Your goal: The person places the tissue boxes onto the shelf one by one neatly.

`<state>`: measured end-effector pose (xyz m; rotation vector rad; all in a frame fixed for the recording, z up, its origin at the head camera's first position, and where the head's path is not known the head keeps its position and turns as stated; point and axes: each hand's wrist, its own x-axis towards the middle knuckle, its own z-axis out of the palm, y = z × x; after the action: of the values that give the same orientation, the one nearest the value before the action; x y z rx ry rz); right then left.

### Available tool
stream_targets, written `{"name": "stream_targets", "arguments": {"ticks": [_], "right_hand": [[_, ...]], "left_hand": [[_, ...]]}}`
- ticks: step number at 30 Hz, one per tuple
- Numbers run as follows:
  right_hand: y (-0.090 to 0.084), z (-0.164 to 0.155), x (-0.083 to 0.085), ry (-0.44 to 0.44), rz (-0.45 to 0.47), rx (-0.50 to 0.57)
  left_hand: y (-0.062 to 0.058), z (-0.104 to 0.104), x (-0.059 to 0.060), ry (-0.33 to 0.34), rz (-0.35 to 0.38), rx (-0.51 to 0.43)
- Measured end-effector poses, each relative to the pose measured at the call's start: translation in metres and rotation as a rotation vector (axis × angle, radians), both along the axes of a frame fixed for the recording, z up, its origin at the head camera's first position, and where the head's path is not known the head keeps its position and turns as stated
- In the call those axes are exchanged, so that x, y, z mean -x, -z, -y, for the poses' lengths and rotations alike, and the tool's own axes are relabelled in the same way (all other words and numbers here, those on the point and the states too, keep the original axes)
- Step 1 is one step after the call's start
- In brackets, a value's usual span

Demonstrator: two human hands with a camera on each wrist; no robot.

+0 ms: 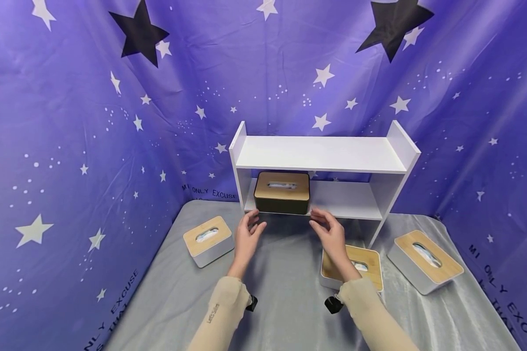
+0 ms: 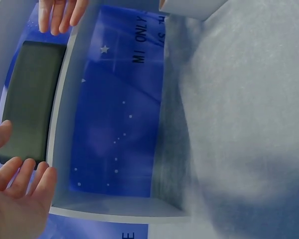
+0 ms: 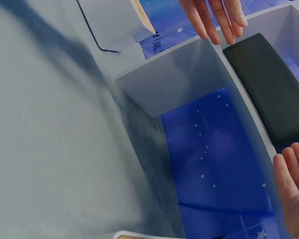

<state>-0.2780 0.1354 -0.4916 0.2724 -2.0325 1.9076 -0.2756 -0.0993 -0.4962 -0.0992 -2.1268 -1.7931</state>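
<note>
Your left hand and right hand sat just in front of the black tissue box, one at each front corner, fingers relaxed and apart, gripping nothing. Couldn't tell whether fingertips touched the box. The box sat on the lower shelf of the white rack, left side, wooden lid up. Three white tissue boxes lay on the grey tablecloth: one left, one under your right wrist, one far right.
</note>
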Motion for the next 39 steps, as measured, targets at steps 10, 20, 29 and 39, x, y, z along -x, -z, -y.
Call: {"name": "stream_targets", "arguments": {"ticks": [10,20,29,39], "right_hand": [[0.013,-0.018,-0.013,0.022,0.026,-0.045],[0.021,-0.040,-0.031,0.046,0.020,-0.036],[0.029,-0.060,-0.043,0.102,0.008,-0.086],[0.034,-0.080,-0.055,0.179,-0.005,-0.098]], "left_hand": [[-0.013,-0.013,-0.025,0.044,0.037,0.047],[-0.011,-0.028,-0.042,0.095,0.037,0.031],[0.030,-0.039,-0.034,0.137,0.055,0.026],[0.053,-0.055,-0.034,0.179,0.085,0.033]]}}
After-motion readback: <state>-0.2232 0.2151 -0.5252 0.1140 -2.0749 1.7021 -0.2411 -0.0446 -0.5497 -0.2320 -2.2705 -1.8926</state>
